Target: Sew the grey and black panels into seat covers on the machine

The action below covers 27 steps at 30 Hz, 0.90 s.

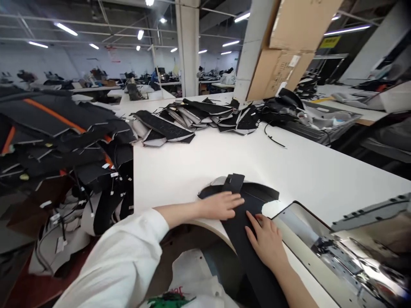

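A long dark fabric piece (240, 233) lies over the near edge of the white table and hangs down toward my lap. Its far end spreads into a curved panel (261, 191), with a short black strap (236, 181) standing out at the top. My left hand (221, 205) rests flat on this piece from the left, just below the strap. With fingers spread, my right hand (267, 239) presses on its right side. Neither hand grips anything. Close by on the right is a sewing machine (349, 265), its bed set into the table.
Black and grey cut pieces (186, 117) are heaped along the table's (205, 158) far side. A big pile of dark panels with orange strips (54, 115) stands on the left. Cardboard (285, 55) leans against a pillar behind. A thin black cord (272, 139) lies at the right.
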{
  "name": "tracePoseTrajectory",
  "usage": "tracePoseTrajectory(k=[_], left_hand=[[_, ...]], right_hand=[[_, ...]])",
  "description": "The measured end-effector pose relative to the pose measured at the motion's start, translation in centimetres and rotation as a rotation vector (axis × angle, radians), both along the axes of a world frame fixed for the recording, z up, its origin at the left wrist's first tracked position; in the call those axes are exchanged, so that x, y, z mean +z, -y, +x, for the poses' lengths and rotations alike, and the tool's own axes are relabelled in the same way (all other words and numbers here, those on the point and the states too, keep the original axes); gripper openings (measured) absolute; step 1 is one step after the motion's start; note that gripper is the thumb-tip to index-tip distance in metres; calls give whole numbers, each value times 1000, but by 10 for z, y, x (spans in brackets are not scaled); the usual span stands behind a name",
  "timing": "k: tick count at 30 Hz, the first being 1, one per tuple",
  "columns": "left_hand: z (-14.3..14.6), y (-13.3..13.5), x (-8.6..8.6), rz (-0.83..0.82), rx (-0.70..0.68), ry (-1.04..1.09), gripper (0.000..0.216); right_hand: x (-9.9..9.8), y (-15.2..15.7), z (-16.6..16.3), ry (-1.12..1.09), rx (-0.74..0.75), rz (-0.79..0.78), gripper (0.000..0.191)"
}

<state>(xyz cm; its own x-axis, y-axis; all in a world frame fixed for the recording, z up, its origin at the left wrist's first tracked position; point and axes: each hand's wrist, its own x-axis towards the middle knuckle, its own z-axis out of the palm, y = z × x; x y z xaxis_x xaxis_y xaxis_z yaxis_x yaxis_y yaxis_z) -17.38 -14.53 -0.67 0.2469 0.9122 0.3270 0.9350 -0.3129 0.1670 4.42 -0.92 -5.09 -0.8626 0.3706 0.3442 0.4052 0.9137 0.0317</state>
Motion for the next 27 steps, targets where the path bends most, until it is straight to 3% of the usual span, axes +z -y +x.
tracePoseTrajectory(k=[3,6,13,19,24,27], left_hand=[[19,-59,-29,-125,-49,-3,16],[21,-79,-43,-107,-52,67,16],[24,-82,-45,-120,-89,201,17],[30,-81,-43,-54,239,265,33],[41,-80,-41,-94,190,229,24],[51,-80,-40,-72,208,223,23]], right_hand=[[-1,-13,4,-29,-35,-18,43],[-5,-28,12,-54,-50,-23,42],[-13,-39,19,-85,-40,-16,40],[10,-21,16,-9,2,-83,39],[13,18,18,104,-77,-272,77],[10,27,26,116,-112,-369,79]])
